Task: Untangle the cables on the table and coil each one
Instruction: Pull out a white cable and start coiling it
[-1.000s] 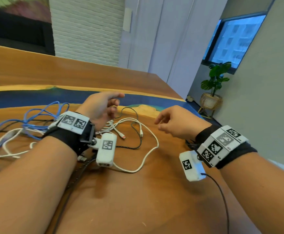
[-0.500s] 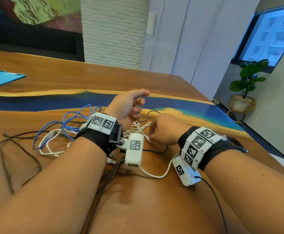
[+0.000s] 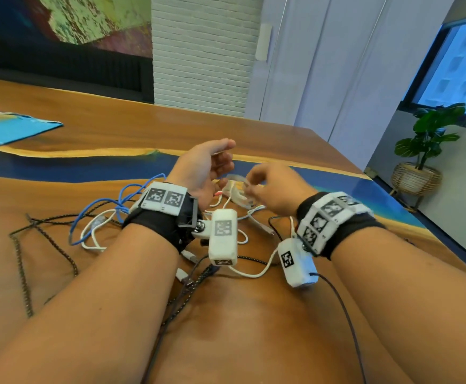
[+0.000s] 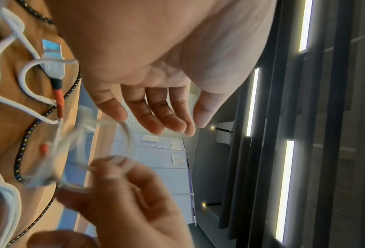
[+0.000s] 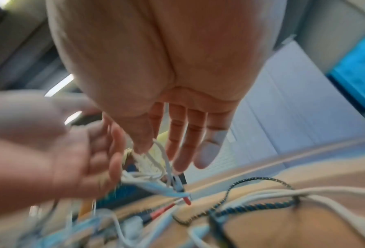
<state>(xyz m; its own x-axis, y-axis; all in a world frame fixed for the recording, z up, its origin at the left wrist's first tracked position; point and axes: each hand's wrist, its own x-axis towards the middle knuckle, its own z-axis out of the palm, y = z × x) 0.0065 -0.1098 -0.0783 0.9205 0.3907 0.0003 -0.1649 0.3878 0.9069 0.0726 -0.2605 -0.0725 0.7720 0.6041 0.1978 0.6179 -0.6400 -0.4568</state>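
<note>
Right hand (image 3: 275,187): pinching a loop of the white cable (image 3: 236,191)
Left hand (image 3: 207,169): released, fingers relaxed, beside it
Desk (image 3: 87,128): tangled cables

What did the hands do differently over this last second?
The right hand crossed toward the left, dipped to the pile, and now pinches a thin white cable, lifting a blurred loop off the table. The left hand stays open beside it, gripping nothing. The blue cable and black braided cable lie as before.
</note>
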